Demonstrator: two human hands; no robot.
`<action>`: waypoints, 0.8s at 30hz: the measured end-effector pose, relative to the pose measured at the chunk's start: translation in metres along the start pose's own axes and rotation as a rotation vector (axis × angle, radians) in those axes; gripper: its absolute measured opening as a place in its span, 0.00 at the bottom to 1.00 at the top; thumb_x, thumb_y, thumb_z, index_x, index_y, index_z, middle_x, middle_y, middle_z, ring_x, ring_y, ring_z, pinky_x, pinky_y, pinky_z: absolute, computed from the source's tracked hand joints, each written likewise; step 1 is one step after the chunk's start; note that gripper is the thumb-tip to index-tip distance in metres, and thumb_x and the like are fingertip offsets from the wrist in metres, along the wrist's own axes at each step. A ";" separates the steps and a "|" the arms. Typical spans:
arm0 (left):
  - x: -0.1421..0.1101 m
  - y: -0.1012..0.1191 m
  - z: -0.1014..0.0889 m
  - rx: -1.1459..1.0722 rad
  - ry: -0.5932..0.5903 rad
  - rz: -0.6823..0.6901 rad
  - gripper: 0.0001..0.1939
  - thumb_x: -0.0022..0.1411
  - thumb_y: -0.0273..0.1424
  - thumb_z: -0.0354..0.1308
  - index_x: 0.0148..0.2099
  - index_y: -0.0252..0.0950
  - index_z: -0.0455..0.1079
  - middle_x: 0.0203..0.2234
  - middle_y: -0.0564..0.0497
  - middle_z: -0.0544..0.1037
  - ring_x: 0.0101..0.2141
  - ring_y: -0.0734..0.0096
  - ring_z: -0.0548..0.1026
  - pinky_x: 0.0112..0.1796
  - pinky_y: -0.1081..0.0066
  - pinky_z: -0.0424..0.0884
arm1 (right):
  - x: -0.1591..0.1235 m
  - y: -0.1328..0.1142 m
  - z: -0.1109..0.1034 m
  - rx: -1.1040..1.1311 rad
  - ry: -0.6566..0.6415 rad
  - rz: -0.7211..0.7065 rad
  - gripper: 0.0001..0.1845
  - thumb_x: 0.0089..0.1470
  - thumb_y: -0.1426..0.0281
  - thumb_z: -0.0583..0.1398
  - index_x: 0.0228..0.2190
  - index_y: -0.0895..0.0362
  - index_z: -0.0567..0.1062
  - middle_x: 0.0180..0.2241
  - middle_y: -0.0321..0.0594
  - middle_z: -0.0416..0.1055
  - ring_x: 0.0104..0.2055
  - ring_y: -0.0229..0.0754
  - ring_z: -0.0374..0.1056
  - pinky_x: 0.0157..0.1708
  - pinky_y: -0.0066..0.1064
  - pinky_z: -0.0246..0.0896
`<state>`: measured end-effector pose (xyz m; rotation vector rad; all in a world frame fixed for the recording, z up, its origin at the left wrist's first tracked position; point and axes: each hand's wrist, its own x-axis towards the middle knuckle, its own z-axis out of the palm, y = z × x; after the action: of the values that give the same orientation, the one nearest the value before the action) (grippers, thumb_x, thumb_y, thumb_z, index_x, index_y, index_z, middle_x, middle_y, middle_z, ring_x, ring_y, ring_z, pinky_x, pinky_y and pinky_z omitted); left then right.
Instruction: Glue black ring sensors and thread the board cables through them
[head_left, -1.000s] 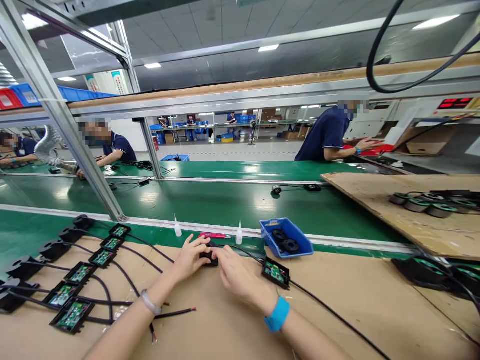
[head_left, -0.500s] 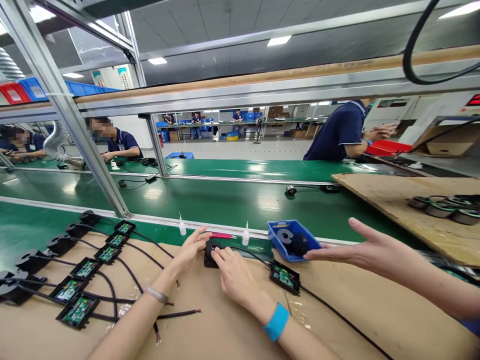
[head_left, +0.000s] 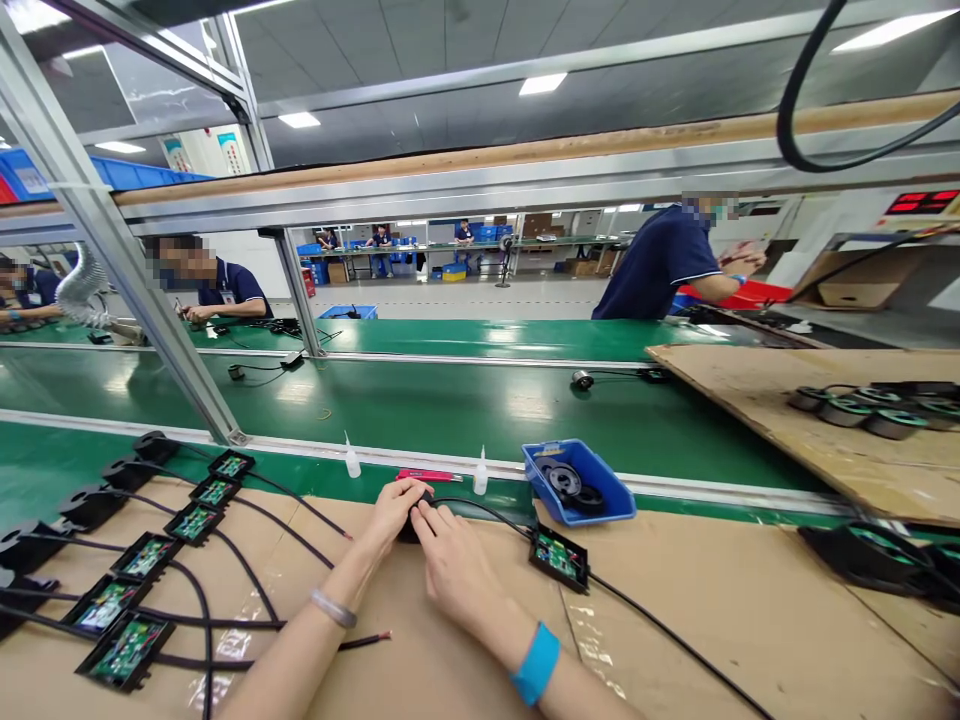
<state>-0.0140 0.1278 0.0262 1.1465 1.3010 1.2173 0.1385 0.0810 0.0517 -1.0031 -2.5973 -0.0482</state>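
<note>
My left hand [head_left: 399,512] grips the left side of a small black housing [head_left: 409,530], fingers curled over its top. My right hand [head_left: 456,555], with a blue wristband, presses its fingers on the housing's right side, so most of it is hidden. A black cable [head_left: 480,507] runs from the housing to a black box with a green circuit board [head_left: 559,556], which lies on the cardboard to the right. Behind that box a blue bin [head_left: 611,490] holds black ring-shaped parts [head_left: 566,482].
Several circuit-board boxes [head_left: 146,555] wired to black housings [head_left: 90,508] lie on the left. Two small white bottles [head_left: 480,473] and a red cutter [head_left: 427,476] lie ahead. More black parts [head_left: 874,558] sit at right. A metal post [head_left: 161,270] rises at left; co-workers [head_left: 652,260] are beyond.
My left hand has closed onto the housing beside my right hand. Another person's hand has left the blue bin, where the parts now lie differently. The view has shifted slightly right.
</note>
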 end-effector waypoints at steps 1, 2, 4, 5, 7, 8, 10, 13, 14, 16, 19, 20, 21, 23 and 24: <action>0.000 0.000 0.001 -0.007 0.009 -0.005 0.19 0.50 0.45 0.63 0.33 0.32 0.77 0.30 0.47 0.79 0.36 0.62 0.73 0.40 0.68 0.67 | 0.000 0.000 0.001 -0.001 0.001 0.004 0.31 0.49 0.81 0.55 0.57 0.69 0.66 0.53 0.57 0.70 0.50 0.53 0.66 0.48 0.43 0.68; 0.000 -0.001 0.002 -0.015 0.016 -0.011 0.19 0.50 0.45 0.63 0.33 0.32 0.78 0.30 0.47 0.79 0.36 0.62 0.73 0.40 0.67 0.67 | 0.001 0.000 0.002 -0.002 0.004 0.008 0.31 0.49 0.81 0.55 0.57 0.68 0.67 0.53 0.57 0.70 0.50 0.53 0.66 0.47 0.42 0.68; -0.001 0.001 0.003 -0.031 0.025 -0.026 0.19 0.51 0.45 0.62 0.33 0.32 0.78 0.30 0.47 0.79 0.37 0.61 0.73 0.41 0.67 0.67 | 0.001 0.000 0.004 -0.003 0.014 0.009 0.31 0.49 0.81 0.55 0.57 0.68 0.67 0.54 0.56 0.70 0.50 0.52 0.66 0.48 0.42 0.69; -0.003 0.002 0.003 -0.040 0.027 -0.034 0.19 0.52 0.45 0.61 0.33 0.32 0.78 0.30 0.47 0.79 0.37 0.61 0.73 0.42 0.66 0.67 | 0.001 0.001 0.006 -0.001 0.023 0.005 0.31 0.49 0.81 0.55 0.57 0.68 0.67 0.55 0.56 0.70 0.51 0.52 0.67 0.49 0.42 0.68; -0.007 0.007 0.004 -0.055 0.033 -0.048 0.19 0.54 0.45 0.58 0.32 0.32 0.78 0.31 0.46 0.80 0.37 0.61 0.73 0.43 0.66 0.67 | -0.001 0.003 0.010 0.008 0.047 -0.010 0.31 0.48 0.82 0.54 0.56 0.69 0.69 0.55 0.56 0.70 0.51 0.53 0.67 0.50 0.43 0.68; -0.010 0.010 0.005 -0.061 0.037 -0.053 0.19 0.54 0.44 0.57 0.31 0.32 0.78 0.30 0.47 0.79 0.37 0.61 0.73 0.43 0.65 0.67 | -0.002 0.005 0.014 0.016 0.063 -0.019 0.31 0.47 0.82 0.54 0.55 0.69 0.70 0.54 0.56 0.70 0.51 0.54 0.67 0.50 0.43 0.68; -0.014 0.014 0.007 -0.068 0.041 -0.066 0.16 0.52 0.41 0.58 0.30 0.32 0.78 0.28 0.48 0.79 0.35 0.62 0.73 0.43 0.66 0.67 | -0.004 0.010 0.023 0.025 0.108 -0.036 0.31 0.46 0.83 0.53 0.54 0.68 0.71 0.53 0.55 0.72 0.50 0.53 0.69 0.48 0.43 0.70; -0.015 0.016 0.010 -0.072 0.042 -0.098 0.09 0.44 0.33 0.60 0.28 0.33 0.77 0.23 0.51 0.76 0.31 0.66 0.71 0.40 0.67 0.67 | -0.004 0.020 0.041 0.010 0.200 -0.068 0.33 0.45 0.84 0.51 0.54 0.64 0.71 0.51 0.50 0.74 0.47 0.49 0.70 0.45 0.38 0.71; -0.014 0.016 0.011 -0.078 0.049 -0.110 0.08 0.43 0.31 0.60 0.28 0.33 0.77 0.22 0.52 0.75 0.30 0.67 0.71 0.39 0.67 0.67 | -0.004 0.023 0.046 0.000 0.233 -0.081 0.33 0.45 0.84 0.50 0.54 0.63 0.71 0.50 0.49 0.74 0.46 0.48 0.71 0.44 0.37 0.71; -0.011 0.013 0.013 -0.096 0.069 -0.136 0.07 0.42 0.30 0.59 0.26 0.33 0.76 0.21 0.53 0.73 0.29 0.68 0.70 0.38 0.68 0.66 | -0.003 0.027 0.055 -0.028 0.295 -0.111 0.32 0.45 0.84 0.51 0.53 0.62 0.72 0.47 0.48 0.76 0.44 0.47 0.71 0.42 0.35 0.71; -0.007 0.010 0.014 -0.133 0.083 -0.174 0.07 0.41 0.29 0.60 0.26 0.33 0.75 0.21 0.53 0.73 0.28 0.68 0.70 0.37 0.68 0.66 | -0.003 0.032 0.066 -0.101 0.364 -0.163 0.29 0.45 0.84 0.52 0.50 0.62 0.73 0.44 0.47 0.77 0.42 0.47 0.71 0.39 0.33 0.71; -0.006 0.010 0.014 -0.147 0.081 -0.185 0.07 0.40 0.29 0.60 0.25 0.33 0.76 0.21 0.53 0.73 0.28 0.69 0.69 0.37 0.68 0.65 | -0.003 0.034 0.070 -0.128 0.374 -0.180 0.29 0.45 0.84 0.53 0.49 0.62 0.73 0.44 0.47 0.77 0.42 0.47 0.71 0.38 0.32 0.71; -0.005 0.010 0.013 -0.163 0.075 -0.196 0.07 0.39 0.30 0.60 0.25 0.33 0.76 0.21 0.52 0.74 0.28 0.69 0.69 0.37 0.67 0.65 | -0.003 0.035 0.074 -0.153 0.378 -0.197 0.28 0.45 0.84 0.53 0.49 0.63 0.73 0.45 0.48 0.77 0.41 0.47 0.71 0.37 0.32 0.71; -0.006 0.012 0.013 -0.196 0.063 -0.208 0.09 0.38 0.29 0.60 0.25 0.32 0.77 0.21 0.52 0.74 0.27 0.69 0.68 0.37 0.67 0.65 | -0.003 0.039 0.082 -0.196 0.380 -0.230 0.28 0.44 0.84 0.54 0.49 0.62 0.74 0.46 0.48 0.76 0.41 0.47 0.71 0.37 0.31 0.71; -0.007 0.013 0.013 -0.211 0.059 -0.209 0.09 0.37 0.29 0.60 0.25 0.32 0.77 0.21 0.51 0.75 0.27 0.70 0.68 0.37 0.67 0.65 | -0.002 0.041 0.087 -0.213 0.382 -0.238 0.28 0.44 0.85 0.54 0.48 0.62 0.75 0.47 0.49 0.77 0.40 0.47 0.71 0.36 0.31 0.71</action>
<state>-0.0003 0.1223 0.0393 0.8090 1.2681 1.2076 0.1399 0.1237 -0.0342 -0.6641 -2.3709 -0.5319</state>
